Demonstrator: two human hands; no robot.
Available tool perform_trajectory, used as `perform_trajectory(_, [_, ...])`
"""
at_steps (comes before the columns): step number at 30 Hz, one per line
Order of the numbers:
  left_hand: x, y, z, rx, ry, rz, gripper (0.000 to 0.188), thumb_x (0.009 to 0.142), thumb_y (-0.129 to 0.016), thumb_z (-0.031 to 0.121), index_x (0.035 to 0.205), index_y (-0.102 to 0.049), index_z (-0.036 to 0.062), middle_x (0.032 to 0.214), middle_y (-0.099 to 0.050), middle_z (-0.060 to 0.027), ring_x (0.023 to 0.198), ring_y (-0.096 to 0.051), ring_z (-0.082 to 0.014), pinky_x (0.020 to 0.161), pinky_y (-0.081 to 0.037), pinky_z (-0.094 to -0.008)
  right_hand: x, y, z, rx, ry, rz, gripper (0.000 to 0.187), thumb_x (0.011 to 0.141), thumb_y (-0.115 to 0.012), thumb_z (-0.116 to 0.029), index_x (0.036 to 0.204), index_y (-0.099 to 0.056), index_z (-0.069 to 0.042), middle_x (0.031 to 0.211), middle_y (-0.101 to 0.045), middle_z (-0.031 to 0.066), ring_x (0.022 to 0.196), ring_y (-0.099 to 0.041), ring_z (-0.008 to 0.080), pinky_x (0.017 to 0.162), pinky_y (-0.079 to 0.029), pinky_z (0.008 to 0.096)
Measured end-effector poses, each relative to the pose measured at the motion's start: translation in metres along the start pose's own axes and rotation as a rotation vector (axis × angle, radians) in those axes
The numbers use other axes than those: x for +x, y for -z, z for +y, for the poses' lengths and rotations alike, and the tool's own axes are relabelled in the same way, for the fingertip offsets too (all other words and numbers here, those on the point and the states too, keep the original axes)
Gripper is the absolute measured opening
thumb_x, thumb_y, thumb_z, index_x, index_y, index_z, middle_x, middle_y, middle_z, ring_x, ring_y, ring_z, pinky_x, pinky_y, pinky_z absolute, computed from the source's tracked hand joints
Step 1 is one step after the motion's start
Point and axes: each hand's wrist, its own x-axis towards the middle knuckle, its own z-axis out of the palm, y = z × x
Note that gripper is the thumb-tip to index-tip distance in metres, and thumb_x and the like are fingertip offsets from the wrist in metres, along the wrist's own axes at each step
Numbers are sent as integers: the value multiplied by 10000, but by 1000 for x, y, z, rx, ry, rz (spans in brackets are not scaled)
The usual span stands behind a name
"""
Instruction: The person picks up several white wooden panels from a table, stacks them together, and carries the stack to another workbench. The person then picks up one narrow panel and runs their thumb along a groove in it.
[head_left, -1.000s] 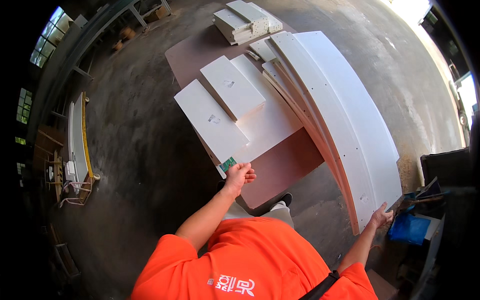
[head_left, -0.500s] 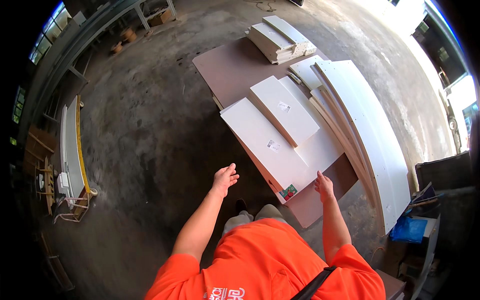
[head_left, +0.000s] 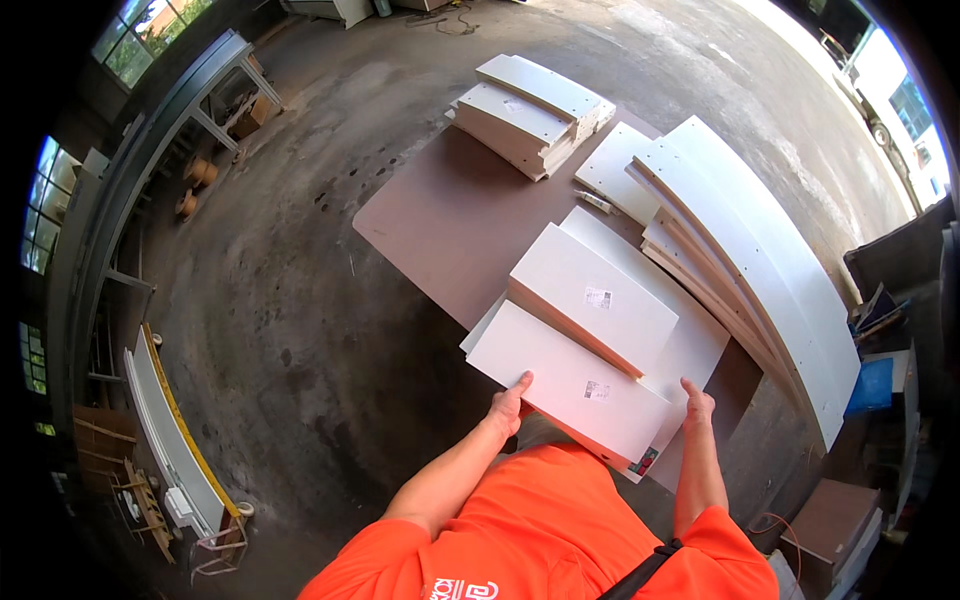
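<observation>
My left hand grips the near long edge of a white panel, its thumb on the top face and its fingers hidden below. At the panel's right end, my right hand is over the edge of a larger white board underneath. Its thumb is raised, and its other fingers are mostly hidden, so I cannot tell whether it grips. A second white panel lies just beyond the first; both bear a printed label. All rest on a brown board.
A stack of white boards with holes stands at the far end. Long white panels lie at the right, with a small tube beside them. A cart with a yellow edge is at left; brown boxes stand at lower right.
My left hand has moved right from free air and closed on the near panel's edge. My right hand has come to the panel's right end. The view has shifted.
</observation>
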Motion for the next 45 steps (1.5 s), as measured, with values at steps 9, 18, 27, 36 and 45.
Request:
perform_trajectory(9, [-16,62,146,-64,85,-25,494,936,-697,291,1331,-541,39,1271,-613,-97,1172,-591,-276,971,-509,-453,-111,-122,-38,-48,64,-47,379,735,-824,-119,1032,-672,61,956,-711,121,813,-671,197,721,-531,351])
perform_trajectory(18, [70,143,390,150,47,-38,528,918,-702,366,1307,-569,35,1255,-640,-109,1155,-611,-283,961,-515,-474,-202,-314,-40,-318,239,90,552,697,-859,-227,1088,-619,80,1033,-712,190,922,-695,271,807,-548,384])
perform_trajectory(27, [149,179,540,307,21,-10,548,879,-741,395,1268,-603,34,1227,-658,-116,1144,-623,-274,958,-508,-494,-254,-427,-32,-469,160,-46,495,725,-843,-283,996,-658,88,959,-717,230,828,-724,302,776,-553,398])
perform_trajectory(36, [136,173,512,470,-404,254,679,945,-675,340,1447,-373,-4,1423,-494,-134,1305,-478,-261,1082,-399,-404,-259,-457,-200,-804,566,-169,681,797,-763,-472,1251,-612,13,1217,-670,191,1097,-656,306,932,-504,411])
perform_trajectory(45, [139,135,516,247,-498,283,664,992,-599,183,1530,-224,77,1455,-452,-131,1273,-512,-286,1028,-466,-450,-204,-580,-249,-778,707,-834,1063,664,-881,-303,1509,-310,-6,1442,-474,234,1372,-411,364,1150,-356,379])
